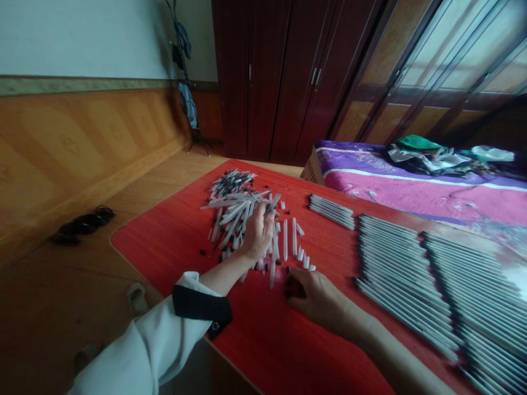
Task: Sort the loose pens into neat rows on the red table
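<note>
The left hand [257,233] is closed narrow over a loose heap of white plastic pen barrels with black tips [234,211], gripping a few of them, though how many is hidden. A white sleeve with a black buttoned cuff [201,307] covers that arm. The right hand [315,296] rests on the table just beyond the heap's near-right edge, its fingers curled around something dark; I cannot tell whether it holds anything. Short white pen pieces [302,258] and small black caps [202,252] lie scattered around the heap.

To the right, neat rows of parallel grey-white pen barrels [403,274] fill much of the glossy red tabletop [164,247], with a smaller row [331,211] farther off. Beyond the table lies a bed with a pink and purple cover [411,186], a heap of clothes [436,156] on it. Left of the table, dark shoes [82,226] sit on the wooden floor [61,285] by a wood-panelled wall [82,131]. A dark red wardrobe [263,77] stands at the far side.
</note>
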Demonstrator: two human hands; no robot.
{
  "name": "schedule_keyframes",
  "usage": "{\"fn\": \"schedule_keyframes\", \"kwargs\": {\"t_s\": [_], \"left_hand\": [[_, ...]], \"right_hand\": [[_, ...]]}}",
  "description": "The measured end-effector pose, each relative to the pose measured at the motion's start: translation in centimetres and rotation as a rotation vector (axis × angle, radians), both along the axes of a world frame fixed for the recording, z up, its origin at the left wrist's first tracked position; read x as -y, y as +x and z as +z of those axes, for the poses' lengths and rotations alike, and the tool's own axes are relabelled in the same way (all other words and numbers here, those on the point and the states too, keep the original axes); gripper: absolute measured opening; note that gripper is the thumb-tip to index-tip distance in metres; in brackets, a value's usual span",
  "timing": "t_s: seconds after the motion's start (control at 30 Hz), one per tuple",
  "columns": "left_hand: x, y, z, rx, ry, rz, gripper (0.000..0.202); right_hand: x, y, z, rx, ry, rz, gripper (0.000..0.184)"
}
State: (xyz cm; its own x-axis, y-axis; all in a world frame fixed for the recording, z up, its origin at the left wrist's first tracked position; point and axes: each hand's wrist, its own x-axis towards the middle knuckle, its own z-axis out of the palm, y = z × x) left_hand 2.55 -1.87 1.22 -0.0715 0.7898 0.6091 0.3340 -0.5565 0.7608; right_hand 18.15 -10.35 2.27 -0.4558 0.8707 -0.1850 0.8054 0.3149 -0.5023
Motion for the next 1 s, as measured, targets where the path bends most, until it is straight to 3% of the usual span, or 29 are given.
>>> {"fn": "schedule_keyframes", "kwargs": {"t_s": [0.13, 0.3, 0.6, 0.77, 1.0], "left_hand": [[0.0, 0.0, 0.1, -0.015, -0.005, 0.001, 0.011], [-0.1, -0.2, -0.1, -0.029, -0.038, 0.011, 0.013], [-0.3, -0.3, 0.0, -0.015, -0.044, 0.007, 0.013], [-0.4, -0.3, -0.2, -0.014, -0.021, 0.013, 0.015], [-0.4, -0.2, -0.4, -0.04, -0.047, 0.022, 0.015]], "right_hand": [[-1.3, -1.1, -0.9, 0.049, 0.119, -0.013, 0.01], [-3.3, -2.6, -0.4, 0.142, 0.285, -0.037, 0.017], [-4.6, -0.2, -0.2, -0.12, 0.183, -0.259, 0.019], [-4.9, 1.4, -0.3, -0.184, 0.136, -0.268, 0.018], [-4.4, 0.9, -0.6, 0.119, 0.303, -0.222, 0.019]]}}
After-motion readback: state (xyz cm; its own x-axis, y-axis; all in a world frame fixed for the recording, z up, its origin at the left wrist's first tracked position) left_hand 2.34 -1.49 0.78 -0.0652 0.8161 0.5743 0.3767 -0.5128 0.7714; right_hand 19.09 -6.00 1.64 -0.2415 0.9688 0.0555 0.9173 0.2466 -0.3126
